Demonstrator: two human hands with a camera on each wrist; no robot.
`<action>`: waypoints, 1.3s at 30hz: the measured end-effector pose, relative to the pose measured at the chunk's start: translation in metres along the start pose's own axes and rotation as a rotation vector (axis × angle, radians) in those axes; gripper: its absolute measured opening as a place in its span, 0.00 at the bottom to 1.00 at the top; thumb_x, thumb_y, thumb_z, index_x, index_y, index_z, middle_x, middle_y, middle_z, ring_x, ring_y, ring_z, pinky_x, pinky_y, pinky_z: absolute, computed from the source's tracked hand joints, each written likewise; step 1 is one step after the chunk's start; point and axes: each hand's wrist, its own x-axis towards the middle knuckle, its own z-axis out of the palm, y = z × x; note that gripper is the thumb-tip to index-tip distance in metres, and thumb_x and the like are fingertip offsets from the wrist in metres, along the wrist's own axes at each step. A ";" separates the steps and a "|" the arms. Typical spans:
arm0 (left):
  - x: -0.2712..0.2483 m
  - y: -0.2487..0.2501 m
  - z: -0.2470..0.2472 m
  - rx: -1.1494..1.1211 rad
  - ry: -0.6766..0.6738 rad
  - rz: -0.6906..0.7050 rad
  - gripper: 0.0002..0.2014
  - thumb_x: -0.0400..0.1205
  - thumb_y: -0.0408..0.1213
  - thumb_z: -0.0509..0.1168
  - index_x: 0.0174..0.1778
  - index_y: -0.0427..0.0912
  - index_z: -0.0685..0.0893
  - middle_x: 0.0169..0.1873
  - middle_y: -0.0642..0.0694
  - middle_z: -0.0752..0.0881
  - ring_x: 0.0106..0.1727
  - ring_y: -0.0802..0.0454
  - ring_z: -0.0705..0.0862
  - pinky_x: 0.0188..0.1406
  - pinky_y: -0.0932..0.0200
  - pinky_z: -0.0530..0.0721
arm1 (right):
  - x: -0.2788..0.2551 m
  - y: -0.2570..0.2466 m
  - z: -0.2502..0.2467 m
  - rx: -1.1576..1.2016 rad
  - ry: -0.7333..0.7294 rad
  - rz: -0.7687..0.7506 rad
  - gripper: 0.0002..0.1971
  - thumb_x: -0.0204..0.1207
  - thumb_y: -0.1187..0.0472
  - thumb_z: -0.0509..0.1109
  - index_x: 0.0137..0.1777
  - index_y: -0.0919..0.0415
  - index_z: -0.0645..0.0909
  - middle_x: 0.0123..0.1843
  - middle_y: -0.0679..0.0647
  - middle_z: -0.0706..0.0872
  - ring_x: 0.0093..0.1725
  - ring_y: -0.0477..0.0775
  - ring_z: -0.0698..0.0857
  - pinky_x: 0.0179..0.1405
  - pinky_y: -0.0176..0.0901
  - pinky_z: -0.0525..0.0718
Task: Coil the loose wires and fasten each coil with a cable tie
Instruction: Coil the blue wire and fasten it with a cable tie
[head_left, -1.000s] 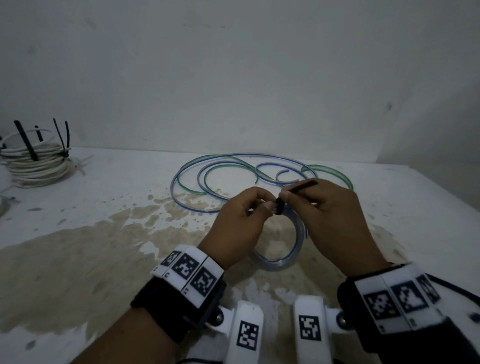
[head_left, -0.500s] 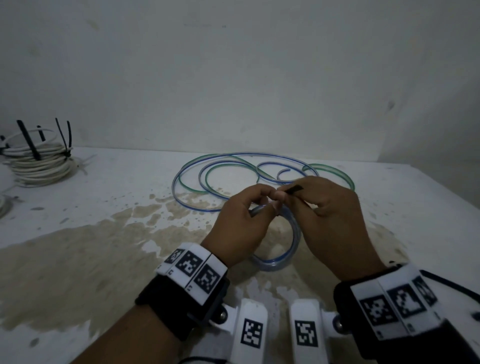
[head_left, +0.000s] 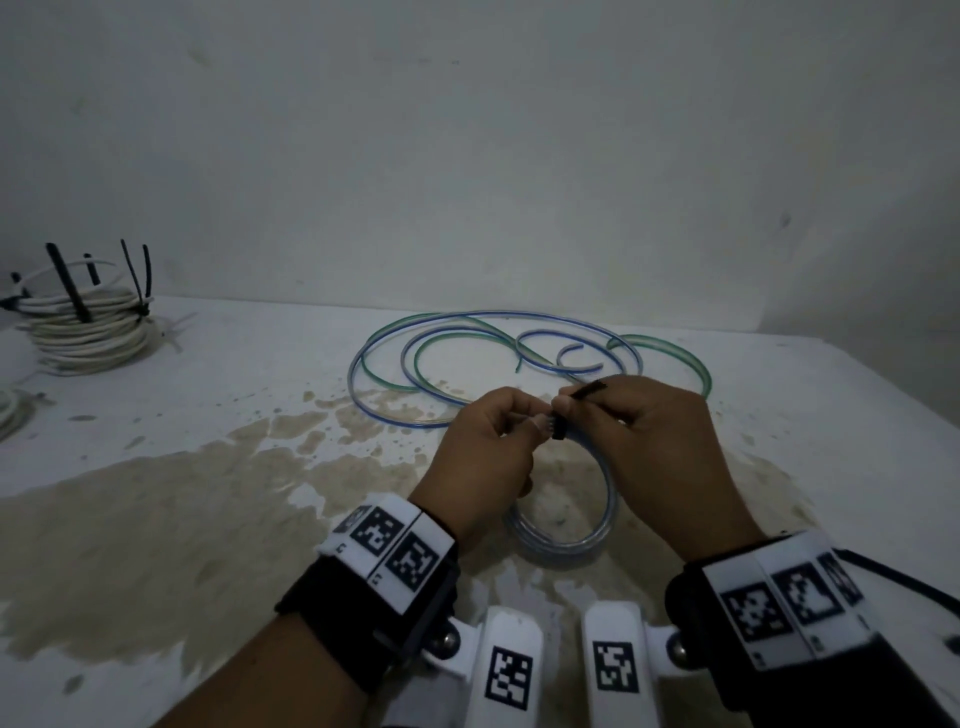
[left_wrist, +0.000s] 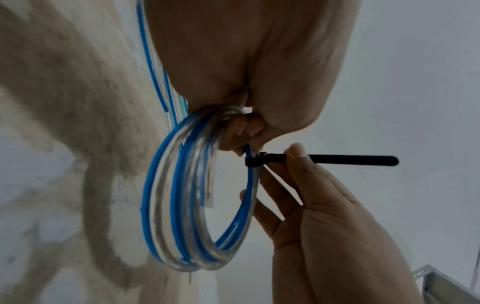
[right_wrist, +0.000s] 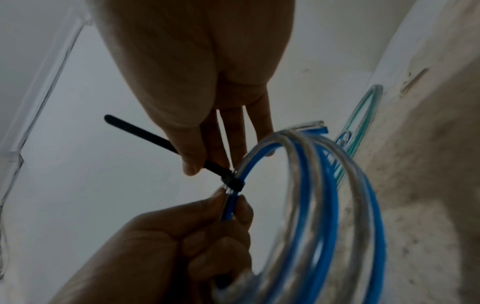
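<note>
Above the stained bench (head_left: 156, 519), in the head view, a coil of blue-striped clear wire (head_left: 561, 535) is held between the left hand (head_left: 483, 457) and the right hand (head_left: 660, 452), with a black cable tie (head_left: 584, 389) at its top. More loose wire (head_left: 493, 338) is seen farther back, and tied white coils (head_left: 88, 327) at far left. The fastening step is judged to be in hand.

From the left wrist, the coil's strands are shown pinched by the left fingers (left_wrist: 241, 131) just above the tie's head (left_wrist: 255, 161); the tail is gripped by the right thumb and fingers, the remaining fingers extended behind the coil.

From the right wrist, the tie's loop appears closed round the strands (right_wrist: 232, 182). A steady pull along the tail, against the left hand's grip, is judged to be called for next.
</note>
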 end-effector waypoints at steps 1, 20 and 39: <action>0.000 0.000 0.000 -0.008 0.006 -0.014 0.08 0.85 0.31 0.60 0.42 0.39 0.82 0.34 0.37 0.76 0.23 0.52 0.67 0.23 0.59 0.69 | 0.000 0.000 0.001 0.001 0.000 -0.013 0.05 0.74 0.65 0.74 0.39 0.61 0.90 0.36 0.53 0.90 0.41 0.45 0.84 0.42 0.33 0.79; -0.015 0.027 -0.033 -0.264 0.015 -0.174 0.04 0.84 0.29 0.61 0.51 0.37 0.80 0.35 0.43 0.79 0.21 0.57 0.72 0.18 0.65 0.73 | -0.001 -0.016 -0.003 0.172 -0.382 0.385 0.10 0.79 0.57 0.68 0.43 0.59 0.88 0.37 0.53 0.91 0.32 0.50 0.89 0.33 0.42 0.87; -0.096 0.019 -0.183 -0.261 0.332 -0.187 0.08 0.84 0.28 0.62 0.41 0.30 0.83 0.33 0.40 0.87 0.31 0.53 0.87 0.34 0.60 0.87 | 0.012 -0.118 0.111 0.580 -0.550 0.686 0.07 0.76 0.65 0.71 0.49 0.70 0.82 0.33 0.62 0.86 0.28 0.55 0.84 0.28 0.46 0.87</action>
